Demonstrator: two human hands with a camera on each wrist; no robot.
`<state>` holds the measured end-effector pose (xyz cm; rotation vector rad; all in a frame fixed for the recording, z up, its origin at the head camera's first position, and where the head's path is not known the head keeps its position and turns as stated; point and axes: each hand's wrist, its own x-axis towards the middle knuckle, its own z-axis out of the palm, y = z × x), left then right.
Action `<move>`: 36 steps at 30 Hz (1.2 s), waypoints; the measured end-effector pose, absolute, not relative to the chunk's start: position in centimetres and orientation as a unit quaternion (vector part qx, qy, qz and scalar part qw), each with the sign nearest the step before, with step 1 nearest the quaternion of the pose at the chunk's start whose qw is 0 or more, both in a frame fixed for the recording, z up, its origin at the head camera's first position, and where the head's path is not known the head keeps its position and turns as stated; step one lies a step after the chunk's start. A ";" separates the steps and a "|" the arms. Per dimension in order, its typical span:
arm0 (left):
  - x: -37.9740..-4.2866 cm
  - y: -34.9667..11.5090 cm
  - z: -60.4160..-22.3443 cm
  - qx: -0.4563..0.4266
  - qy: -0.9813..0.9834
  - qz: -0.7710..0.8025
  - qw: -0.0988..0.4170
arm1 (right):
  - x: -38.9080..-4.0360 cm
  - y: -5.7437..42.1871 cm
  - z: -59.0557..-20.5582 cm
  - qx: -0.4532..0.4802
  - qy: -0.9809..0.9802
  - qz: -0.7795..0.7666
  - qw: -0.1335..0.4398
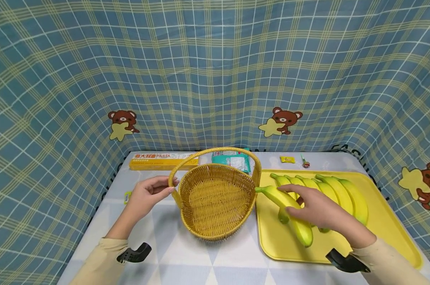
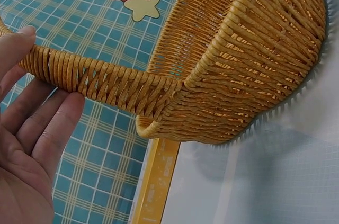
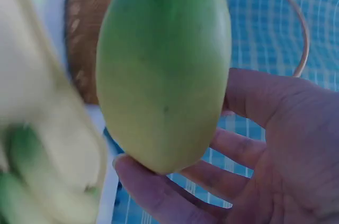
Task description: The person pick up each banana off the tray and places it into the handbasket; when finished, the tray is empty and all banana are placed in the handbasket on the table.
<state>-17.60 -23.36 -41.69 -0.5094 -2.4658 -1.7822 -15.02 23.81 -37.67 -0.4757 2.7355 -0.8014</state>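
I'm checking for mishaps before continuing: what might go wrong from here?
The banana the right hand grips might slip loose. Its stem points toward the basket and could snag there. The left hand holds only the handle, so a bump may tip the basket.

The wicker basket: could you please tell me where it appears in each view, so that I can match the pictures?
Head: lower centre, between the left hand and the yellow tray; the wicker basket shows its inside.
Left wrist: upper right, the basket seen from its side, handle reaching left.
Right wrist: upper left, the basket blurred and brown, partly behind the held banana.
Shared landmark: the blue plaid cloth.
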 end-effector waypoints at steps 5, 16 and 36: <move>-17.7 -23.4 -41.7 -0.165 -0.798 -0.578 0.025 | -15.4 20.2 -37.5 -0.198 0.923 -0.305 0.123; -17.8 -23.5 -41.7 -0.169 -0.795 -0.582 0.024 | -19.3 10.8 -40.5 -0.227 0.928 -0.288 0.063; -17.7 -23.5 -41.6 -0.167 -0.798 -0.579 0.024 | -21.4 2.4 -45.8 -0.215 0.939 -0.236 0.130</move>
